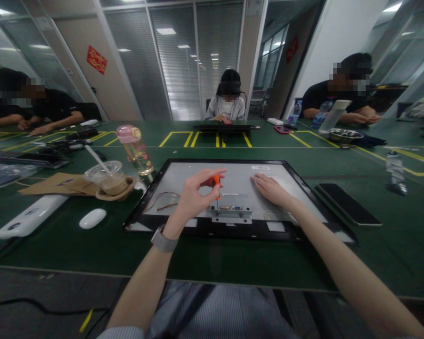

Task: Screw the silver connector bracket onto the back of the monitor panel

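Note:
My left hand (198,193), with a watch on its wrist, is closed around the orange handle of a screwdriver (216,180). The screwdriver stands upright, its tip down at the left end of a metal bracket with ports (231,214). That bracket sits near the front edge of a flat display panel (176,176), which lies back side up with a black frame. Flat on the panel's grey back, to the right of the bracket, rests my right hand (270,189), fingers stretched out and holding nothing. Thin loose wires (167,202) lie on the panel left of the bracket.
Left of the panel are a pink-lidded bottle (134,148), a plastic cup with a straw (108,176), a white earbud-like case (92,218) and a white power strip (31,216). A black phone (348,203) lies to the right. Several people sit around the green table (233,261).

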Demonstrator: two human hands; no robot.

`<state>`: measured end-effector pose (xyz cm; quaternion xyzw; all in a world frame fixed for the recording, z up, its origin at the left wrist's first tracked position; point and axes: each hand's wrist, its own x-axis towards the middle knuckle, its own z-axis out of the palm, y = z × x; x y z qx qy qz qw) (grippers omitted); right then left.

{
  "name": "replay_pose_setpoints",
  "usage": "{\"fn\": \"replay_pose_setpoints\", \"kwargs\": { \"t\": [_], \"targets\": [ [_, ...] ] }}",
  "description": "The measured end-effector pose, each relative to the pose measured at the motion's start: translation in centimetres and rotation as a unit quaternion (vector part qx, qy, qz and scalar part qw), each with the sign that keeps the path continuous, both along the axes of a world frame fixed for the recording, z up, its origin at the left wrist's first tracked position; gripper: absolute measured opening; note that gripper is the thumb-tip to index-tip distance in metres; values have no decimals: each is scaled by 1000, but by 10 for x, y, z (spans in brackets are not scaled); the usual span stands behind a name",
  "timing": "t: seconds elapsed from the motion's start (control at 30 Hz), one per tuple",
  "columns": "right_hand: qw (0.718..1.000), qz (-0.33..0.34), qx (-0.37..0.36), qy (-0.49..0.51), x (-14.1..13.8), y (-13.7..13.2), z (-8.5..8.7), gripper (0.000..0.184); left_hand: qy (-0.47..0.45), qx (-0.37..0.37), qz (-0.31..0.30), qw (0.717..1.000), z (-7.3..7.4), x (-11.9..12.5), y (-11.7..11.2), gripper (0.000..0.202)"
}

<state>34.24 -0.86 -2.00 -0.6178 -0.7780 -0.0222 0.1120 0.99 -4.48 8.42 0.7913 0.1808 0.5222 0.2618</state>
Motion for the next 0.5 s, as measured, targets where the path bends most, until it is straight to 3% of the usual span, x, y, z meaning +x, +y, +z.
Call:
{"fn": "replay_pose_setpoints", "kwargs": {
  "t": [0.3, 0.5],
  "targets": [
    [1000, -5, -6, -4, -2, -2, 3, 52, -10, -30, 34, 999, -11, 3, 1, 30],
    [1000, 2, 0, 1, -2, -2, 3, 51, -4, 18, 62, 998, -10, 3, 0, 25]
  ]
}}
